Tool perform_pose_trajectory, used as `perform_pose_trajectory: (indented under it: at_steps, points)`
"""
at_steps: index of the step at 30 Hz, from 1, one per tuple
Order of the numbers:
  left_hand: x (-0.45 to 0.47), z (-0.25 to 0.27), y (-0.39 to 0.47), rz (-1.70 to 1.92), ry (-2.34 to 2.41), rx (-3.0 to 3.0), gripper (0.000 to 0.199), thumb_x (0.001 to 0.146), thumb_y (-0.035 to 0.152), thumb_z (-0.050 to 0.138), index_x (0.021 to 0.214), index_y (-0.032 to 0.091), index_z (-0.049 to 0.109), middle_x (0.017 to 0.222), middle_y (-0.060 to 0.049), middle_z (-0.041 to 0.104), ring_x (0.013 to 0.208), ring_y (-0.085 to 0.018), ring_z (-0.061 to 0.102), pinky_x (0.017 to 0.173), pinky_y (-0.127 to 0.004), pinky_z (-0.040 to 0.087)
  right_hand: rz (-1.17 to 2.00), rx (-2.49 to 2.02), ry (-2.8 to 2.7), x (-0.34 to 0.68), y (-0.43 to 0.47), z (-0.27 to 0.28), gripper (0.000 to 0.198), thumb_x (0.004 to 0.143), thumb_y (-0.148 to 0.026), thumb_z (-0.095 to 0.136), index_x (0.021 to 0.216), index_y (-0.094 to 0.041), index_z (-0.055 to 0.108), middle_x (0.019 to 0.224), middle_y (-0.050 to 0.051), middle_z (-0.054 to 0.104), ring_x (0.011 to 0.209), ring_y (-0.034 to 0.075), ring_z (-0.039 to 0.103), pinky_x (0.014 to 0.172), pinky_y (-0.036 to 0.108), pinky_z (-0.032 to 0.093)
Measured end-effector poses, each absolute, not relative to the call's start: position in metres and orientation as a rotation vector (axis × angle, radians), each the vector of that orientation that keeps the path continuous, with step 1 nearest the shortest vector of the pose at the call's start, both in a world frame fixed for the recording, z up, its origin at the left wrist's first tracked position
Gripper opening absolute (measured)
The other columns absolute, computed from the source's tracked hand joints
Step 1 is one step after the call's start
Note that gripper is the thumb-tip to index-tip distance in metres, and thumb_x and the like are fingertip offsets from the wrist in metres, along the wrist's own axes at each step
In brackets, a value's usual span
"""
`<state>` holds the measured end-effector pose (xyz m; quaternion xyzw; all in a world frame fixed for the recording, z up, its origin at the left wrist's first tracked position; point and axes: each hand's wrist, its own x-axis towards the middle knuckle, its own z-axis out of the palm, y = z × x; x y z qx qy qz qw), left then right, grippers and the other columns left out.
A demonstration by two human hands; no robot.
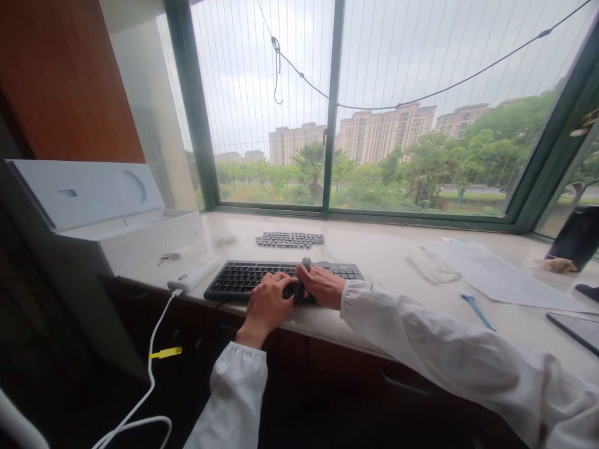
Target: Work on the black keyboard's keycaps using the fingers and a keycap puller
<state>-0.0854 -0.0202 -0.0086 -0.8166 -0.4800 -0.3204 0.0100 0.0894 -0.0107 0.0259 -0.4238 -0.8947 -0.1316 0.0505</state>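
Right there at the counter's [374, 249] front edge, the right hand [322, 285] has its fingers wrapped around a small dark object [300, 291], held roughly upright over the black keyboard [241, 279]. In close comes the left hand [269, 302], fingers curled over the keys right beside that object, though I can't tell whether it's gripping anything, and behind the keyboard, toward the window [326, 212], sit neat rows of keys [290, 239].
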Motion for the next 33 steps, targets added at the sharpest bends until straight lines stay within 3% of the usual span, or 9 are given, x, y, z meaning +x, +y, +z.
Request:
perform_pose_trajectory:
  at_steps: [5, 15, 26, 33]
  points:
    - [-0.087, -0.01, -0.02, -1.015, -1.5, -2.565, 0.026, 0.081, 0.044, 0.059, 0.104, 0.033, 0.066, 0.104, 0.001, 0.063, 0.098, -0.019, 0.053, 0.077, -0.03, 0.046, -0.169, -1.225, -2.679, 0.097, -0.011, 0.027, 0.034, 0.072, -0.008, 0.047, 0.102, -0.017, 0.034, 0.078, 0.004, 0.055, 0.068, 0.017, 0.049, 0.061, 0.027, 0.031]
    - [-0.088, -0.011, -0.02, -1.041, -1.501, -2.576, 0.045, 0.078, 0.063, 0.053, 0.107, 0.031, 0.065, 0.107, 0.0, 0.063, 0.102, -0.02, 0.051, 0.083, -0.033, 0.044, 0.258, -1.212, -2.397, 0.117, 0.0, 0.034, 0.036, 0.077, -0.025, 0.057, 0.106, -0.024, 0.037, 0.083, 0.002, 0.065, 0.067, 0.016, 0.058, 0.061, 0.025, 0.038]
    - [-0.089, -0.012, -0.019, -1.04, -1.514, -2.533, 0.052, 0.075, 0.065, 0.054, 0.114, 0.03, 0.061, 0.109, -0.002, 0.06, 0.101, -0.02, 0.053, 0.083, -0.033, 0.046, 0.246, -1.076, -2.629, 0.106, 0.015, 0.043, 0.044, 0.074, -0.033, 0.066, 0.108, -0.023, 0.04, 0.079, 0.002, 0.066, 0.061, 0.014, 0.055, 0.056, 0.024, 0.038]
    - [-0.089, -0.012, -0.018, -1.023, -1.526, -2.542, 0.055, 0.075, 0.067, 0.052, 0.113, 0.029, 0.061, 0.109, -0.003, 0.059, 0.104, -0.021, 0.052, 0.084, -0.033, 0.046, 0.28, -0.767, -2.859, 0.108, 0.029, 0.046, 0.046, 0.076, -0.031, 0.063, 0.111, -0.019, 0.035, 0.085, 0.004, 0.064, 0.06, 0.011, 0.053, 0.056, 0.022, 0.037]
